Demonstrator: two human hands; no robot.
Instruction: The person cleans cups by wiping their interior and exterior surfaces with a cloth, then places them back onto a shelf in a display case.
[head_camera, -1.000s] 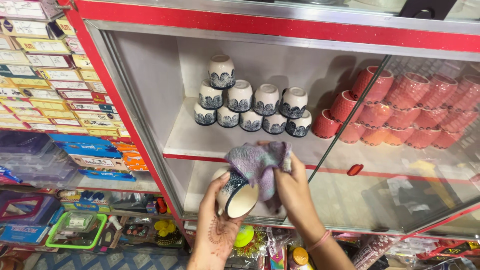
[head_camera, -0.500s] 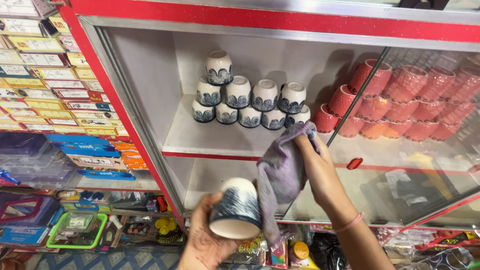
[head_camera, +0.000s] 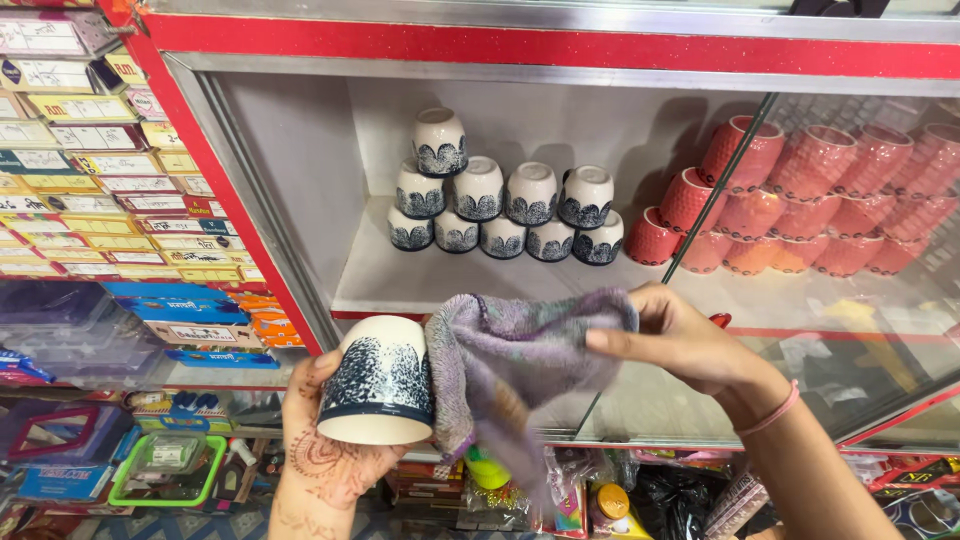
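My left hand (head_camera: 318, 455) holds a cream cup with a dark blue pattern (head_camera: 377, 381), mouth downward, in front of the cabinet's lower edge. My right hand (head_camera: 690, 340) pinches a purple-grey cloth (head_camera: 505, 365) that drapes down right beside the cup and touches its side. Behind them, on the white shelf (head_camera: 400, 285), matching blue-patterned cups (head_camera: 505, 205) stand stacked upside down in three tiers.
Red-pink cups (head_camera: 810, 195) are piled at the right behind a sliding glass pane (head_camera: 860, 330). The cabinet has a red frame (head_camera: 540, 45). Boxed goods (head_camera: 80, 170) fill shelves at the left. A green-rimmed tray (head_camera: 165, 465) and packets lie below.
The cup has been turned from rim-toward-me to mouth down and lifted slightly. My right hand pulled the cloth off the cup, swung up and right, and now holds it spread beside the cup.
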